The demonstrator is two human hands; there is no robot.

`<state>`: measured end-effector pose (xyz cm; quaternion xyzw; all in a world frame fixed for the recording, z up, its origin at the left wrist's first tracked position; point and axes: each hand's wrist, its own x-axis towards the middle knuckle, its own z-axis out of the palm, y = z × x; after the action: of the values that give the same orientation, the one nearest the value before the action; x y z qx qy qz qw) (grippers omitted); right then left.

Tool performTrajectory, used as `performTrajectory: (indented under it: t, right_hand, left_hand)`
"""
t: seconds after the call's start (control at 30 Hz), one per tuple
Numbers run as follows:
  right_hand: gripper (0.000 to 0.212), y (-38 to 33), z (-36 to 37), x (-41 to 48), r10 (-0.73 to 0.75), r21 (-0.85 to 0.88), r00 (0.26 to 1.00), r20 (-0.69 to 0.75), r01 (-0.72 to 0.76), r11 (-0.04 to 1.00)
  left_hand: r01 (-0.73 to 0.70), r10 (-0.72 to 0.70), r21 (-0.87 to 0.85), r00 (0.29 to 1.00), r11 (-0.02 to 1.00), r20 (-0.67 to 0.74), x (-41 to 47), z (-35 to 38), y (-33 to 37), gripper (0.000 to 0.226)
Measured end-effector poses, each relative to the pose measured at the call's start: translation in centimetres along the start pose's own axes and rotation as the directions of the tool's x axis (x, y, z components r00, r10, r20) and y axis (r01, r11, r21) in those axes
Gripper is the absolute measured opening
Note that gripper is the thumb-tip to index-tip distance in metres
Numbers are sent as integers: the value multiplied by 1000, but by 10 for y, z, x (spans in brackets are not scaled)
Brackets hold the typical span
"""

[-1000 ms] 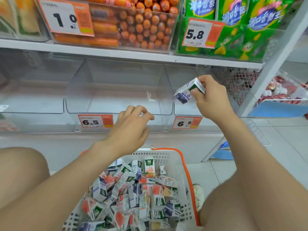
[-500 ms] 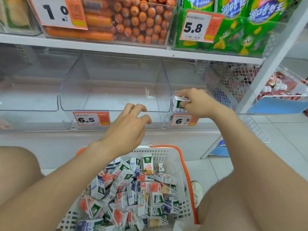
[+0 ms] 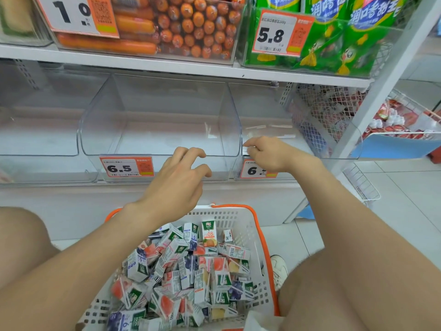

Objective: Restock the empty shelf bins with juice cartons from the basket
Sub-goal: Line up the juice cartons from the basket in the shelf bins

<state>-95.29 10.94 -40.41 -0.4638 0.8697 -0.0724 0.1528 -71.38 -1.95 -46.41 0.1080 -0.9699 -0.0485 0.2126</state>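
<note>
Head view is showing the right hand (image 3: pixel 267 152) pinching a small white juice carton (image 3: pixel 248 149) just inside the right-hand clear bin (image 3: pixel 274 130), mostly hidden by fingers. Left of that bin, the left hand (image 3: pixel 177 180) is hovering, fingers loosely curled, holding nothing, above the carton-filled basket (image 3: pixel 248 225).

Before us on the floor, between our two knees, sits the white plastic basket with orange handles (image 3: pixel 248 225), and in it lies a loose heap of small juice cartons (image 3: pixel 186 271). Behind the basket runs the lower shelf, bearing a row of clear plastic bins: the middle bin (image 3: pixel 157 130) directly ahead and the right-hand bin (image 3: pixel 267 115) beside it. Our left hand (image 3: pixel 177 180) hangs above the basket, in front of the middle bin. Our right hand (image 3: pixel 267 152) rests at the front lip of the right-hand bin, with a carton (image 3: pixel 246 150) at its fingertips. On the shelf above stand a bin of orange sausages (image 3: pixel 181 27) to the left and green snack bags (image 3: pixel 338 32) to the right.
</note>
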Motion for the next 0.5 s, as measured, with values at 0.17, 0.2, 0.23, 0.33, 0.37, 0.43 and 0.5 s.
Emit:
performTrajectory:
  t: [0.17, 0.2, 0.23, 0.33, 0.37, 0.43, 0.5]
  right_hand:
    - [38, -12, 14, -15, -98, -10, 927, -361, 101, 995]
    - [34, -21, 16, -24, -155, 1, 873, -462, 175, 985]
    - [30, -34, 18, -36, -196, 41, 831, -521, 253, 967]
    - [18, -69, 40, -70, -319, 93, 895, -312, 363, 927]
    - [18, -77, 52, -78, -370, 62, 917, -150, 382, 922]
    - [20, -85, 85, -86, -428, -15, 889, 161, 436, 900]
    - [28, -86, 120, -88, -400, -49, 829, 391, 453, 890]
  left_hand:
    - [9, -4, -64, 997, 998, 81, -11, 0, -3, 22]
    - [40, -28, -89, 990, 995, 140, -15, 1, -4, 22]
    - [78, -55, -100, 975, 992, 214, -19, 2, -6, 21]
    - [154, -95, -93, 883, 984, 459, -35, 11, -7, 17]
    - [163, -90, -92, 842, 982, 532, -41, 15, -5, 17]
    - [166, -60, -108, 770, 980, 636, -52, 24, 0, 15]
    - [162, -22, -128, 697, 979, 716, -63, 34, 5, 19]
